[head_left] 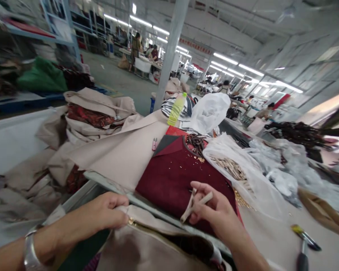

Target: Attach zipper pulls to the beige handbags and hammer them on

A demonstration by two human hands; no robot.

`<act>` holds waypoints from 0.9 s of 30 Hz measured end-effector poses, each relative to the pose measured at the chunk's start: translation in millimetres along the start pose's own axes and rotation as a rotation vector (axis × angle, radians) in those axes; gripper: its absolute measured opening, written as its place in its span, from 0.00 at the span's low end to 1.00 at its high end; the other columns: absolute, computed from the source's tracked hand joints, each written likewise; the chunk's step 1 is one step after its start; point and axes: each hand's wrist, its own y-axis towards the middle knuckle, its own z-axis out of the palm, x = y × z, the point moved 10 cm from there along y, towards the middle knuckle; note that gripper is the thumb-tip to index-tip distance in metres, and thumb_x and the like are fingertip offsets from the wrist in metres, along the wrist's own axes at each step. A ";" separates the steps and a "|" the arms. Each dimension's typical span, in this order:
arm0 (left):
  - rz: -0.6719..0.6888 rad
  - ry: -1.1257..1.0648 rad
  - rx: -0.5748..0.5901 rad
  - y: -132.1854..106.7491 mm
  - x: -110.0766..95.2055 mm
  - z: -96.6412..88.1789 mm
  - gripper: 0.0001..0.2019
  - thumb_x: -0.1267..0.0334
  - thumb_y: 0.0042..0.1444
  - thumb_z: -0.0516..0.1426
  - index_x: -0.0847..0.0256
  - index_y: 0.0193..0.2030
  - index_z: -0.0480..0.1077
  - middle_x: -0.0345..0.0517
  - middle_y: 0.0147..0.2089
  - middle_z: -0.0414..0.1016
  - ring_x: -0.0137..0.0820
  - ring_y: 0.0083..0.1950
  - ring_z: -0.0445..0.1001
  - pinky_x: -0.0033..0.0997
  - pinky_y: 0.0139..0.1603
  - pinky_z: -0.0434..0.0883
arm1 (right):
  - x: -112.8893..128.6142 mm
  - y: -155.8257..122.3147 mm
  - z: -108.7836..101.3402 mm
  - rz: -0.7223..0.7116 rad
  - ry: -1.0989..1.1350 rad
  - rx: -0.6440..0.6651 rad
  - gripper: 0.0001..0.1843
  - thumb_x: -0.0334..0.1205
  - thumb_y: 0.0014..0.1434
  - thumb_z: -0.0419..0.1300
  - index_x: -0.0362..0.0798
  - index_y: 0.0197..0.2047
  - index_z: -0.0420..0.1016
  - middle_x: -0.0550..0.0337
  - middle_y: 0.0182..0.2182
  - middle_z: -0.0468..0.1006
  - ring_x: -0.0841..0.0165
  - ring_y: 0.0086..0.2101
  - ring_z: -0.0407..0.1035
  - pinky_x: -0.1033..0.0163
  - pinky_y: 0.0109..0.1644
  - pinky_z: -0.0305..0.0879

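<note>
My left hand (pixel 98 210) pinches the top edge of a beige bag (pixel 141 246) beside the end of its gold zipper (pixel 138 223). The zipper is partly open and shows a dark inside. Above the bag, my right hand (pixel 219 209) holds short, narrow beige strips (pixel 201 202) between its fingers. Under that hand lies folded maroon cloth (pixel 166 177) with small gold metal pieces (pixel 200 159) scattered on it. A clear plastic bag (pixel 267 199) to its right contains a heap of similar beige strips (pixel 231 168).
A round container of dark brown pieces (pixel 196 143) sits behind the cloth. Pink snips (pixel 154 144) and a yellow-green bottle (pixel 177 109) stand farther back. A black-handled hammer (pixel 303 256) lies at right. Beige pieces (pixel 101 101) pile up at left. A pole (pixel 172 49) rises behind; people work beyond.
</note>
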 end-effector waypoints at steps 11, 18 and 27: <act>0.075 0.030 0.165 -28.4 -26.3 13.2 0.15 0.50 0.54 0.53 0.62 0.31 0.63 0.37 0.30 0.58 0.28 0.32 0.55 0.26 0.32 0.54 | 12.5 -19.4 102.9 0.038 0.200 0.094 0.19 0.49 0.49 0.77 0.43 0.34 0.80 0.58 0.19 0.77 0.71 0.20 0.69 0.70 0.27 0.64; 0.127 0.160 0.094 -35.3 -31.3 14.2 0.14 0.52 0.57 0.54 0.61 0.30 0.64 0.35 0.27 0.57 0.27 0.30 0.56 0.27 0.28 0.52 | 22.7 -31.3 112.0 0.012 -0.050 0.061 0.10 0.42 0.52 0.69 0.44 0.34 0.81 0.61 0.19 0.76 0.73 0.20 0.65 0.71 0.25 0.57; 0.090 -0.010 0.128 -28.4 -11.5 22.7 0.10 0.56 0.48 0.54 0.61 0.28 0.64 0.34 0.24 0.57 0.26 0.27 0.54 0.27 0.26 0.50 | 24.5 -37.8 109.1 -0.055 -0.325 0.093 0.13 0.47 0.57 0.64 0.45 0.35 0.83 0.61 0.21 0.75 0.72 0.21 0.62 0.70 0.24 0.53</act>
